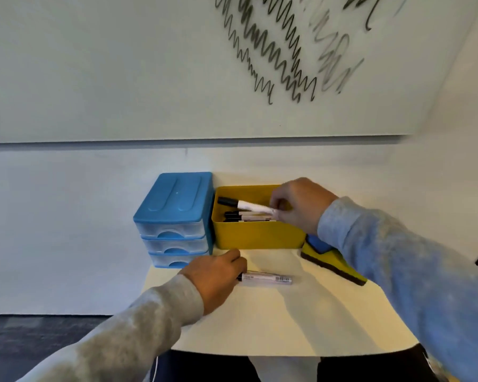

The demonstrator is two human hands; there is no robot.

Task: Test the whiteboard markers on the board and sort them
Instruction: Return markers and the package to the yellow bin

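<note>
A white marker (249,205) with a black cap is held tilted over the yellow bin (257,235) at the centre of the frame, cap end pointing to the upper left, its barrel blurred near the fingers. More markers (246,216) with black caps and pale barrels lie side by side in the bin below it. The right hand (298,205) reaches in from the right edge, sleeve grey-blue, wrist over the bin's right corner, fingers curled and pinching the tail of the raised marker. A second marker (265,278) lies flat on the pale table (301,321) in the lower centre, barrel whitish with small print and a barcode, its black end under the left fingertips. The left hand (215,277) comes up from the lower left, palm down, fingers closed on that end of the marker; the grasp itself is hidden by the knuckles. Left of the bin, touching it, stands a blue drawer unit (174,219) with three clear drawers. Right of the bin lies a blue and yellow eraser (334,260), partly under the right sleeve. The whiteboard (122,64) fills the top of the frame, with dark and faded grey zigzag scribbles (282,48) in the upper right.
</note>
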